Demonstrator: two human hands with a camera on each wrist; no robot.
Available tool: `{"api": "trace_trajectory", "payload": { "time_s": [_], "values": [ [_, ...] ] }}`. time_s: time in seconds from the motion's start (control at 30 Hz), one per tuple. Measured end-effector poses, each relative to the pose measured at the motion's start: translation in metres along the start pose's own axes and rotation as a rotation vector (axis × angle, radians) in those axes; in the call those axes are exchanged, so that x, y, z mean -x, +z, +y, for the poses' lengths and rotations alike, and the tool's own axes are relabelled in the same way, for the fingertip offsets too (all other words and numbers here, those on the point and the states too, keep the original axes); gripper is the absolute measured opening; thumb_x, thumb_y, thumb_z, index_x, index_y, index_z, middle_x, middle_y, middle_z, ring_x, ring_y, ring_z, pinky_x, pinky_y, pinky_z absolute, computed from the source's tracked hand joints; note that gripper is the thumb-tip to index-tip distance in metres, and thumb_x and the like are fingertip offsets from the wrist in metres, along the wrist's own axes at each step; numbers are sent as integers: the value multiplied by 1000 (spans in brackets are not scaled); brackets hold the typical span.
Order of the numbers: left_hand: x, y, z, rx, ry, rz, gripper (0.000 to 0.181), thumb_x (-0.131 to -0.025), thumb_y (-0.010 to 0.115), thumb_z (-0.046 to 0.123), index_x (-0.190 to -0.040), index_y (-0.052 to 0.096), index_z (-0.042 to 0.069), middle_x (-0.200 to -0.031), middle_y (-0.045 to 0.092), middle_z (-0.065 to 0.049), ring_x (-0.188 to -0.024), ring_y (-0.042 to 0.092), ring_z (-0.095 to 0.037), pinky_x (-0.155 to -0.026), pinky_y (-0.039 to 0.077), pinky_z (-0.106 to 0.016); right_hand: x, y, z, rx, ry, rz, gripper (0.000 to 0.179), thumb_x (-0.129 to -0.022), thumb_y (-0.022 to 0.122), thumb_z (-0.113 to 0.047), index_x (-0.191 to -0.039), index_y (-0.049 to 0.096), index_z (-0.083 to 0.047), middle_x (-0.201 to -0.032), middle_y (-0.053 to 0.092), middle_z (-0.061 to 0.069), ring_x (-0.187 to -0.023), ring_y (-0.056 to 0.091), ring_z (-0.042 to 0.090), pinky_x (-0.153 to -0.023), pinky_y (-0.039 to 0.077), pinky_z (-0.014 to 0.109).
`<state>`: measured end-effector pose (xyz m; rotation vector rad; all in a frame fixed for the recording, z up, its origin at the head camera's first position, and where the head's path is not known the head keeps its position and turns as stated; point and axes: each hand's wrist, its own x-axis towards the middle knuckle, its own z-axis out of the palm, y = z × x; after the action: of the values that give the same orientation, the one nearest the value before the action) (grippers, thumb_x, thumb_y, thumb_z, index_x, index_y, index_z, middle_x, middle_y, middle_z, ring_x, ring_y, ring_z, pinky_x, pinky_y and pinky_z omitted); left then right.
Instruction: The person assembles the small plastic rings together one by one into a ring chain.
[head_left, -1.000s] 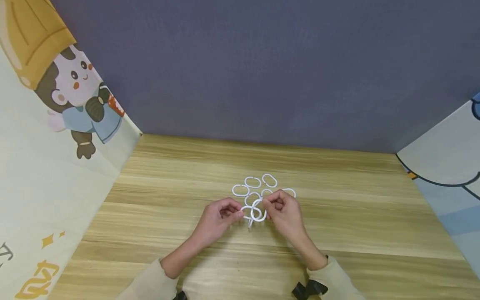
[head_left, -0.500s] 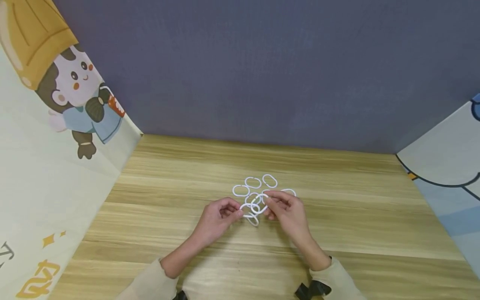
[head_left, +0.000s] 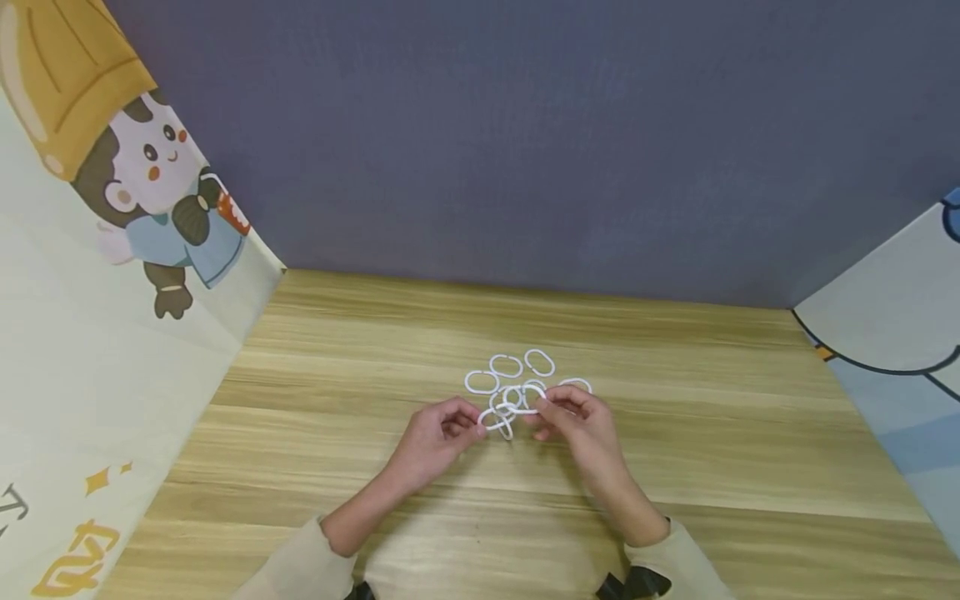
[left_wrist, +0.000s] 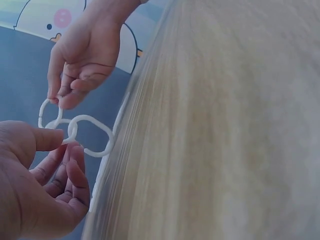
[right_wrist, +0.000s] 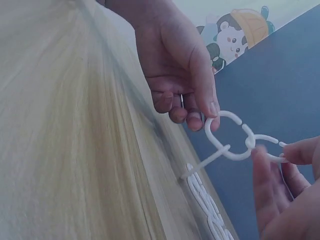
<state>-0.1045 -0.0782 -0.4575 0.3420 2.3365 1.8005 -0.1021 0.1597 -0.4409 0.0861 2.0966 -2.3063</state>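
My left hand [head_left: 442, 429] pinches a white plastic C-link [right_wrist: 235, 158], an oval ring with a small gap, between thumb and fingertips. Another white link [right_wrist: 205, 164] hangs from it, pointing down to the table. Opposite, my right hand [head_left: 581, 425] pinches a further link [right_wrist: 267, 137] by its far end, with thumb and index finger. In the right wrist view this link passes through the one in the left hand, so the three form a short chain. The chain is held low over the table, overlapping loose links in the head view.
Several loose white links lie just beyond the hands, among them a left one [head_left: 468, 382] and a far one [head_left: 527, 360]; one is partly behind the right hand. The wood-grain table [head_left: 360, 333] meets a dark panel [head_left: 525, 167] at the back and printed side walls.
My right hand has drawn slightly to the right with its link, and the two held links overlap less. The hanging link has swung about. The left hand has stayed nearly in place.
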Motion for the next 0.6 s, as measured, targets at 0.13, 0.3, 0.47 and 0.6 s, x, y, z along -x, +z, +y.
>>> {"api": "trace_trajectory", "payload": {
  "time_s": [0.13, 0.3, 0.47, 0.6],
  "values": [
    [1, 1, -1, -23, 0, -18, 11, -98, 81, 3, -107, 76, 0, -96, 77, -6, -87, 69, -15, -79, 59, -23, 2, 1, 1, 13, 7, 26, 11, -99, 74, 6, -107, 70, 12, -92, 75, 6, -78, 76, 18, -62, 61, 27],
    [4, 1, -3, -36, 0, -37, 13, -98, 82, 6, -108, 77, 1, -98, 77, -6, -89, 70, -15, -81, 60, -24, 8, 3, 3, 37, 23, 47, 14, -98, 75, 8, -110, 69, 14, -86, 76, 1, -71, 72, 15, -55, 53, 22],
    [8, -1, -4, -35, -9, -56, 15, -97, 82, 6, -111, 76, 2, -98, 75, -5, -88, 69, -15, -81, 60, -24, 14, 5, 5, 48, 31, 37, 21, -96, 76, 8, -113, 67, 17, -89, 77, 3, -69, 73, 17, -55, 54, 22],
    [11, -2, -2, -27, -1, -64, 17, -97, 79, 1, -113, 75, 1, -101, 76, -8, -91, 70, -18, -82, 59, -25, 18, 7, 6, 44, 26, 30, 22, -96, 76, 9, -114, 67, 18, -91, 77, 11, -69, 74, 17, -55, 54, 22]
  ]
}}
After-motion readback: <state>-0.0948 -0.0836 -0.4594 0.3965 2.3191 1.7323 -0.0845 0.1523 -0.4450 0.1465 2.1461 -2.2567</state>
